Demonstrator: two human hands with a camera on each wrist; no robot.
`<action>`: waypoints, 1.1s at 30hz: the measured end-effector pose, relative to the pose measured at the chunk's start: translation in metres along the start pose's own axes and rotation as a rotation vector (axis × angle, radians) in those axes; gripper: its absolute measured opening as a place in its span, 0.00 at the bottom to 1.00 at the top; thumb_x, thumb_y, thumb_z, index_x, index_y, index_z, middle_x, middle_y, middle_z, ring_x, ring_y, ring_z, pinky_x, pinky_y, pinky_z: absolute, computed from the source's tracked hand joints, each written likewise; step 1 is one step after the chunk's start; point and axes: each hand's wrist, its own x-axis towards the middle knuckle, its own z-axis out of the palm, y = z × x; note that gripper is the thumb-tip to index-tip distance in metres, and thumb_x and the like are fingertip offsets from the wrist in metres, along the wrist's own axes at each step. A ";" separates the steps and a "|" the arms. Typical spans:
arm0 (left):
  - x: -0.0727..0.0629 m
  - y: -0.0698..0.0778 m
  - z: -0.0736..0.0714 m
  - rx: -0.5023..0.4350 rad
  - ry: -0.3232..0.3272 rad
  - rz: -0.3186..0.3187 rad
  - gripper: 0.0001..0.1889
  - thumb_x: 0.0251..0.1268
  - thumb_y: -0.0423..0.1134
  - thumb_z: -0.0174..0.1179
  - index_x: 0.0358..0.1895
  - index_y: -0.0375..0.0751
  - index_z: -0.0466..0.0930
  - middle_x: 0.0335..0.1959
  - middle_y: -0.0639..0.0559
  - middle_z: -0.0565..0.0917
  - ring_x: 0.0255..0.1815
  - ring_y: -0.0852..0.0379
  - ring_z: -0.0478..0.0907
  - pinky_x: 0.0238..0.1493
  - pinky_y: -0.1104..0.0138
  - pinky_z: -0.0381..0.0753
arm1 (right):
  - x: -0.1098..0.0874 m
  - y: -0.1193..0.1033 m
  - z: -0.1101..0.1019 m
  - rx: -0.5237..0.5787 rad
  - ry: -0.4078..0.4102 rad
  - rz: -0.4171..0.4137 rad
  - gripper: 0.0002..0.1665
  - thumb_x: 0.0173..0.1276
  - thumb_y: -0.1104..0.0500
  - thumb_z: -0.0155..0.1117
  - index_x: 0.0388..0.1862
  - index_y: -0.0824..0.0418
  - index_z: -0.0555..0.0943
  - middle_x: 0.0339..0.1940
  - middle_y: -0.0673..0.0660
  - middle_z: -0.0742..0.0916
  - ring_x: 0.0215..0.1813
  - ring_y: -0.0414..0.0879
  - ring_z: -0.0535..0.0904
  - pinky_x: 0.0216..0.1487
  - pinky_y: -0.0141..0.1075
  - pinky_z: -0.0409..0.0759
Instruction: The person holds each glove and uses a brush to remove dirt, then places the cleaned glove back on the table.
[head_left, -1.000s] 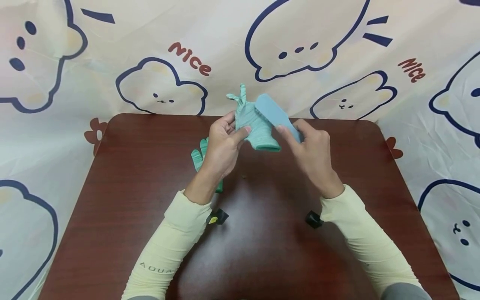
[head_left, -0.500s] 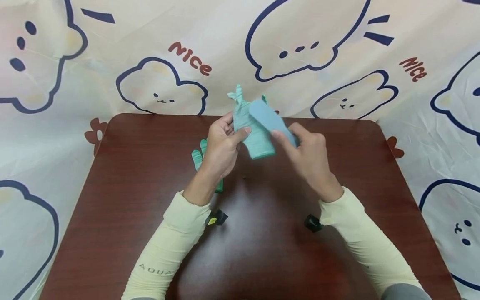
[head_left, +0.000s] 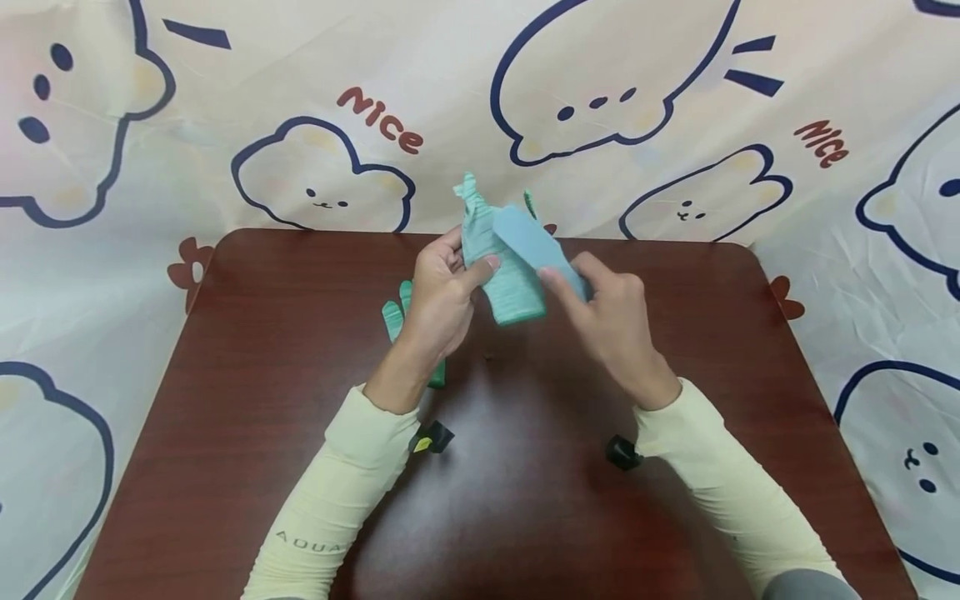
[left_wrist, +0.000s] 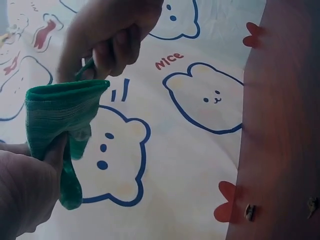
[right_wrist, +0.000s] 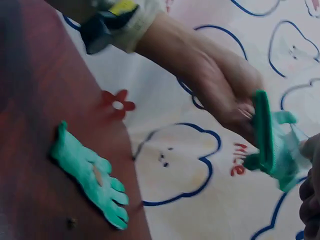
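Raised above the table's far edge, my left hand grips a mint-green knit glove, thumb over its front. The glove's cuff points toward me and its fingers stick up, bunched. My right hand pinches a light blue flat-backed brush, which overlaps the glove's right side. In the left wrist view the green cuff shows from its opening, partly hiding the brush. A second green glove lies on the table with a brownish mark on it; my left forearm partly covers it in the head view.
The dark brown table stretches beneath both arms. Behind and beside it hangs a white cloth with cartoon outlines. Small dark bits lie on the tabletop. Black wrist cameras sit on both sleeves.
The brush and right hand have moved down and a little left across the glove. The glove's cuff has swung down and left; a finger of it now shows behind the brush.
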 end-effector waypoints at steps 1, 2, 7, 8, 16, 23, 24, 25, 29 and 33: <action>0.000 0.000 0.000 -0.005 -0.003 -0.002 0.28 0.73 0.20 0.51 0.75 0.26 0.62 0.70 0.36 0.76 0.69 0.49 0.77 0.63 0.62 0.82 | 0.002 0.001 0.001 -0.006 0.006 0.018 0.16 0.71 0.52 0.71 0.35 0.65 0.81 0.14 0.55 0.74 0.16 0.43 0.63 0.19 0.29 0.56; -0.001 0.001 -0.001 -0.008 -0.004 -0.004 0.28 0.73 0.20 0.51 0.75 0.26 0.61 0.70 0.36 0.75 0.69 0.50 0.77 0.62 0.63 0.82 | 0.005 0.003 0.001 -0.008 0.014 0.043 0.17 0.71 0.51 0.71 0.36 0.65 0.82 0.14 0.55 0.75 0.17 0.43 0.63 0.19 0.29 0.56; -0.001 -0.003 -0.002 -0.011 0.003 -0.014 0.28 0.74 0.20 0.51 0.75 0.26 0.61 0.70 0.35 0.75 0.67 0.51 0.78 0.60 0.65 0.83 | 0.013 0.011 0.001 -0.017 0.041 0.129 0.23 0.74 0.46 0.67 0.38 0.67 0.84 0.18 0.59 0.81 0.19 0.47 0.67 0.21 0.28 0.59; -0.001 -0.003 -0.002 -0.005 0.010 -0.015 0.28 0.73 0.20 0.51 0.75 0.26 0.62 0.69 0.34 0.76 0.66 0.51 0.78 0.60 0.65 0.84 | 0.013 0.012 0.001 -0.015 0.054 0.132 0.23 0.74 0.46 0.66 0.38 0.67 0.84 0.19 0.59 0.82 0.19 0.46 0.67 0.21 0.28 0.60; 0.001 -0.004 -0.003 -0.006 0.014 -0.001 0.26 0.72 0.18 0.51 0.73 0.26 0.64 0.68 0.32 0.76 0.68 0.48 0.77 0.61 0.65 0.83 | 0.004 0.003 0.000 0.043 -0.053 -0.019 0.18 0.73 0.50 0.69 0.32 0.63 0.79 0.14 0.53 0.72 0.17 0.42 0.63 0.19 0.29 0.57; 0.001 -0.002 -0.004 -0.036 -0.036 -0.016 0.29 0.73 0.19 0.50 0.76 0.27 0.59 0.72 0.36 0.73 0.71 0.47 0.74 0.62 0.64 0.82 | 0.008 0.005 0.000 0.027 -0.025 0.061 0.17 0.71 0.50 0.70 0.33 0.62 0.81 0.12 0.53 0.69 0.16 0.43 0.60 0.18 0.32 0.54; 0.001 -0.002 -0.004 -0.039 -0.034 -0.018 0.29 0.74 0.19 0.50 0.77 0.27 0.59 0.73 0.37 0.73 0.71 0.47 0.75 0.62 0.64 0.82 | 0.010 0.006 0.000 0.035 -0.018 0.076 0.17 0.72 0.49 0.70 0.35 0.62 0.83 0.13 0.53 0.71 0.16 0.44 0.61 0.18 0.32 0.54; 0.001 -0.002 -0.004 -0.039 -0.032 -0.017 0.30 0.74 0.19 0.50 0.77 0.27 0.59 0.73 0.37 0.73 0.71 0.48 0.75 0.62 0.64 0.82 | 0.011 0.007 0.001 0.030 -0.009 0.084 0.18 0.72 0.47 0.69 0.36 0.63 0.84 0.14 0.54 0.74 0.17 0.44 0.62 0.19 0.31 0.56; 0.000 0.000 -0.005 -0.009 0.004 -0.017 0.28 0.73 0.20 0.51 0.75 0.27 0.62 0.70 0.35 0.75 0.68 0.49 0.77 0.62 0.63 0.83 | 0.018 0.015 -0.002 0.004 0.073 0.116 0.22 0.75 0.47 0.66 0.36 0.66 0.83 0.18 0.59 0.78 0.20 0.45 0.65 0.22 0.28 0.59; -0.001 0.003 -0.009 0.001 0.048 -0.009 0.27 0.74 0.20 0.52 0.74 0.28 0.63 0.69 0.36 0.76 0.68 0.48 0.77 0.62 0.60 0.83 | 0.017 0.016 -0.005 0.036 0.095 0.114 0.18 0.76 0.51 0.65 0.36 0.66 0.82 0.20 0.58 0.78 0.21 0.45 0.67 0.24 0.26 0.62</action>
